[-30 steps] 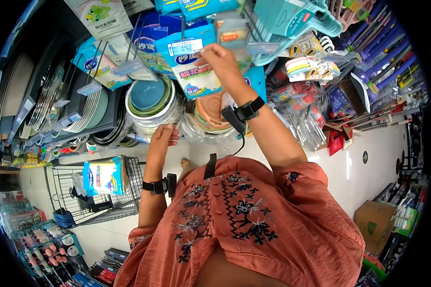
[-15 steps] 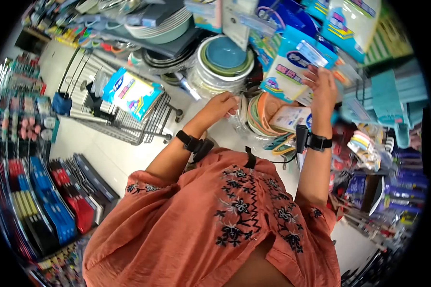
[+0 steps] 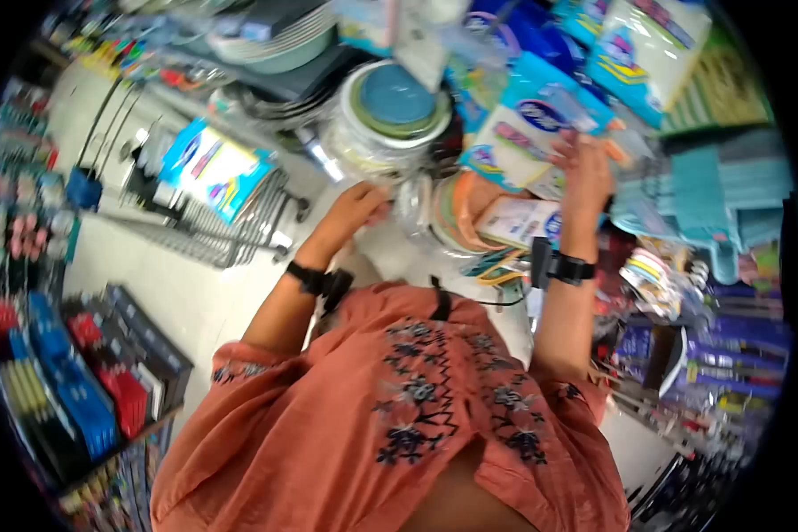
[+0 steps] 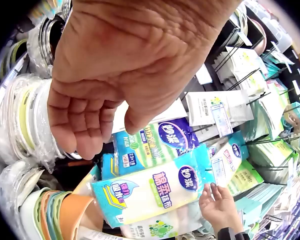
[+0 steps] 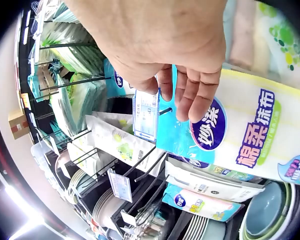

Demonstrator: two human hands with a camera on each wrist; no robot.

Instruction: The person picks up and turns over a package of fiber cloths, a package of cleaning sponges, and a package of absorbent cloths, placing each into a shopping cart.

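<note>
My right hand (image 3: 585,173) is raised at a hanging blue-and-white pack of cleaning cloths (image 3: 519,133). In the right wrist view its fingers (image 5: 197,100) lie loosely over the pack's blue top, and the thumb overlaps the edge of a price tag (image 5: 146,117) on the hook. The left wrist view shows the same pack (image 4: 140,190) from the front, with the tag beside the right fingertips. My left hand (image 3: 355,213) hangs in the air with loosely bent fingers and holds nothing. It is nearest to the plastic-wrapped stacks of bowls (image 3: 399,97).
To the left stands a wire shopping cart (image 3: 213,235) with a similar cloth pack (image 3: 213,168) on it. Teal plastic hangers (image 3: 709,204) hang at the right. Orange and green basins (image 3: 461,208) sit low below the hanging packs. Metal display hooks (image 5: 140,165) stick out beside the right hand.
The head view has swung left, bringing the cart closer to the middle. My left hand has drawn away from the bowl stacks. The right hand remains at the hanging pack.
</note>
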